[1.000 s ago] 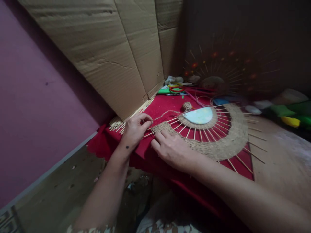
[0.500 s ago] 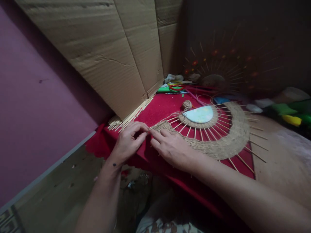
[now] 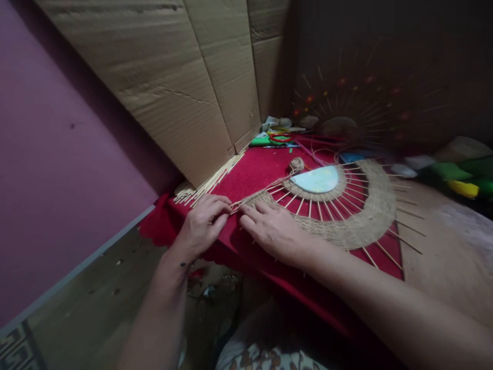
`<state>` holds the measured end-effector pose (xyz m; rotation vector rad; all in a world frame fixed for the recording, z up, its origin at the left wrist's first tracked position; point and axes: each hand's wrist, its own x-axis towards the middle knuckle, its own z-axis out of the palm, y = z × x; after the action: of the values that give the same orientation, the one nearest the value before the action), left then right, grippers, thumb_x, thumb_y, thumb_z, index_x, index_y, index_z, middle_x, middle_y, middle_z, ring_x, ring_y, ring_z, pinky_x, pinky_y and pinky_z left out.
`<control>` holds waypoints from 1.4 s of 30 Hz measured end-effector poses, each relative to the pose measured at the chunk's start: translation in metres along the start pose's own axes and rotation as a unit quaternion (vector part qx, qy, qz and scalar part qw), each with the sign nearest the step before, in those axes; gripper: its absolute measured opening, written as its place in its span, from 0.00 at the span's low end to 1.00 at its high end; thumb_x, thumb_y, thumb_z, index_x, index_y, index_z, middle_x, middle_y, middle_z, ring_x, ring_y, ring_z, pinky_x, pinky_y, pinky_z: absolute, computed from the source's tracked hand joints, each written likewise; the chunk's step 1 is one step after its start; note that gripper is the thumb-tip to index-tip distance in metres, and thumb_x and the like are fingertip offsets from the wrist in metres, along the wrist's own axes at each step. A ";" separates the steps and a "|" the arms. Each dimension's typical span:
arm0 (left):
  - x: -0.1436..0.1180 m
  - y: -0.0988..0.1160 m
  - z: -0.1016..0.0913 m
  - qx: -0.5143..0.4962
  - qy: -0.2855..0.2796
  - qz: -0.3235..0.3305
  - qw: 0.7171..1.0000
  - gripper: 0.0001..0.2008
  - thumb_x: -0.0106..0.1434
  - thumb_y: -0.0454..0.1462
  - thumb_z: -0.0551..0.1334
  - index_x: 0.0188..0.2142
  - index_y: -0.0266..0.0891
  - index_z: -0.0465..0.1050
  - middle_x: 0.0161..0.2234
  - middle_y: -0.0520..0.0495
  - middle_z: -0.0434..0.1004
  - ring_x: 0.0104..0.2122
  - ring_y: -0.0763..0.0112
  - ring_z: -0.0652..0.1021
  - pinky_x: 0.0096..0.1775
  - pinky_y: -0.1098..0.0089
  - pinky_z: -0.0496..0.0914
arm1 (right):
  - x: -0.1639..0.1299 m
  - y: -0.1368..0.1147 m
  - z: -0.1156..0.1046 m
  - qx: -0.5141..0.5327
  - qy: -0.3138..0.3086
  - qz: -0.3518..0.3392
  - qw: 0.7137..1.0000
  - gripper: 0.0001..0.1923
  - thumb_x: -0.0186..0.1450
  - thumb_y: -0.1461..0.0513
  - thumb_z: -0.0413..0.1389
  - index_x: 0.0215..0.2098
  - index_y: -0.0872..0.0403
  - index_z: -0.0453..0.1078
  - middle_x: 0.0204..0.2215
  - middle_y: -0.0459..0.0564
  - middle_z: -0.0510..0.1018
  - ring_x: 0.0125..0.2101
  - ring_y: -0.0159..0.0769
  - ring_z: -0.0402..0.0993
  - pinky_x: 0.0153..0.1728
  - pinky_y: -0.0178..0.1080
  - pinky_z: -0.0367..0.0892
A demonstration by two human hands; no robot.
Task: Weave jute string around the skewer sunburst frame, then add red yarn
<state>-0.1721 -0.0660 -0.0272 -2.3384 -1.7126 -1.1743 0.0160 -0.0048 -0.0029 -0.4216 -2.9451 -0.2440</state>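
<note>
A half-round woven fan piece (image 3: pixel 362 218) lies on a red cloth (image 3: pixel 258 169): thin sticks fan out from a pale blue half-disc (image 3: pixel 318 180), with a wide band of jute twine woven across them. My left hand (image 3: pixel 204 223) pinches the twine at the band's left end, fingertips against the outermost sticks. My right hand (image 3: pixel 273 231) lies flat on the woven band just beside it, pressing it down. A twine strand runs from the left end back to a small twine ball (image 3: pixel 296 164).
Flattened cardboard (image 3: pixel 185 87) leans against the purple wall on the left, with a bundle of loose sticks (image 3: pixel 208 182) at its foot. Coloured rings and tools (image 3: pixel 279 137) lie at the back. A finished fan with red beads (image 3: pixel 362 110) stands in the dark behind.
My left hand dropped from the raised twine strand down to the band's left end, and the strand now lies lower. My right hand stayed on the weave.
</note>
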 end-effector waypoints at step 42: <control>-0.006 0.017 0.021 -0.019 0.063 -0.064 0.996 0.09 0.63 0.30 0.54 0.38 0.38 0.71 0.38 0.46 0.76 0.41 0.68 0.74 0.46 0.63 0.69 | 0.007 0.016 0.005 0.090 0.095 0.118 0.984 0.22 0.67 0.68 0.42 0.59 0.55 0.56 0.58 0.56 0.61 0.46 0.40 0.64 0.28 0.36 0.62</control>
<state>-0.1474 -0.0690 -0.0390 -2.1515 -1.8352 -1.3538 0.0135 0.0136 -0.0047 -0.6727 -2.6698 0.0123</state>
